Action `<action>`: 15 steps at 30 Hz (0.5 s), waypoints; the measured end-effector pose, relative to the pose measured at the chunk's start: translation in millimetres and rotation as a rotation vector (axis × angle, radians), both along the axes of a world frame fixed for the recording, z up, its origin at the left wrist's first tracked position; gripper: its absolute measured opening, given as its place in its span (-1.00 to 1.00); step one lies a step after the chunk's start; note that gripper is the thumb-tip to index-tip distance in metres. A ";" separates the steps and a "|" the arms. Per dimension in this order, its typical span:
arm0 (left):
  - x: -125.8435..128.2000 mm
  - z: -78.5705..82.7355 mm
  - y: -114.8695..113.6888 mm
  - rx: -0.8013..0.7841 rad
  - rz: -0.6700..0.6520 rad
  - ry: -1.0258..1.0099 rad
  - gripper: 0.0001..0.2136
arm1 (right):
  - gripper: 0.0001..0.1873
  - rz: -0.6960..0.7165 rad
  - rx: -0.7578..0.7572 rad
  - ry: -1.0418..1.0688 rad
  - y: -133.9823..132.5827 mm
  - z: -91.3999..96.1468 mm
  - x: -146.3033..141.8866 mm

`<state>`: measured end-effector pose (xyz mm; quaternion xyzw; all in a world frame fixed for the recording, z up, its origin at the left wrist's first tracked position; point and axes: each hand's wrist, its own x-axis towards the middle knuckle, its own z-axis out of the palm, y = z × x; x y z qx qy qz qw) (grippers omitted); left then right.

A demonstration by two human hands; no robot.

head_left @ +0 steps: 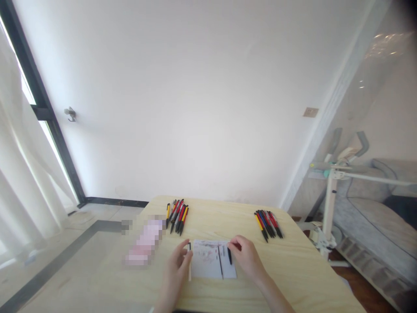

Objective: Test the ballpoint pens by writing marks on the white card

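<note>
Over the wooden desk [221, 217], the left hand [177, 263] pinches a white pen piece [190, 272], the right hand [246, 253] a black barrel [230, 257]; light grips would best avoid nudging the slim refill [220, 261] between.

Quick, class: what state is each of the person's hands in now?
Left hand: closed on a slim white stick with a black end.
Right hand: closed on a short black pen-like piece.
</note>
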<state>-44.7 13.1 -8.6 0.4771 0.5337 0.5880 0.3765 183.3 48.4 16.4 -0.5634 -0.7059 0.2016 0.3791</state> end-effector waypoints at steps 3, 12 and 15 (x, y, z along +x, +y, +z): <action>2.5 -0.7 0.4 0.028 -0.018 0.034 -0.64 | -0.73 -0.037 0.009 0.048 1.2 -7.9 6.5; 7.9 25.7 7.1 0.057 -0.041 0.238 -0.72 | -0.56 -0.144 0.025 0.122 -2.2 -14.5 11.5; 8.6 32.8 12.3 0.082 -0.036 0.343 -0.74 | -0.57 -0.139 0.022 0.134 -2.8 -13.3 11.7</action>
